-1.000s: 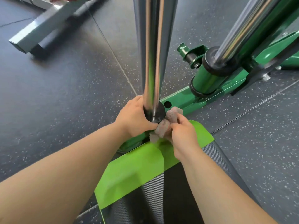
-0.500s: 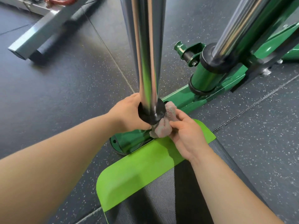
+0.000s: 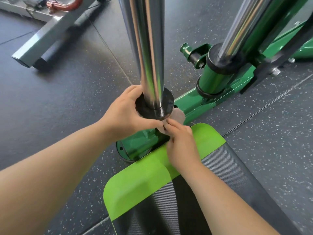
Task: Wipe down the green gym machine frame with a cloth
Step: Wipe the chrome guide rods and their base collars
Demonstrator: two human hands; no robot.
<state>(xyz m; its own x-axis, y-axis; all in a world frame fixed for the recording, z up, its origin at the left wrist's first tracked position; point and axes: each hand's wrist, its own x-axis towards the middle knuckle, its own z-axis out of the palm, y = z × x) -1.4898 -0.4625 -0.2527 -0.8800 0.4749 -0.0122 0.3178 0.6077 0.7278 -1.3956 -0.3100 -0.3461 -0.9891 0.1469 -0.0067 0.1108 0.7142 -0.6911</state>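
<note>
At far left a grey steel beam (image 3: pixel 49 33) lies on the speckled rubber floor (image 3: pixel 50 102), with a reddish curved handle (image 3: pixel 71 5) at its far end. The left hand (image 3: pixel 126 114) curls its fingers (image 3: pixel 135 92) round the black collar (image 3: pixel 155 106) at the foot of the near chrome post (image 3: pixel 144 48), thumb under the collar's front edge. Just right of it, the right hand (image 3: pixel 181 145) pinches a pinkish-grey cloth (image 3: pixel 177 117), bunched below the collar and pressed against the green gym machine frame (image 3: pixel 199 106), whose base rail runs from a round foot (image 3: pixel 130 150) up to the right. Below the hands lies a lime-green and ribbed black mat (image 3: pixel 144 180). Further right a second chrome post (image 3: pixel 240 29) rises from a green sleeve (image 3: pixel 215 78) on the frame
</note>
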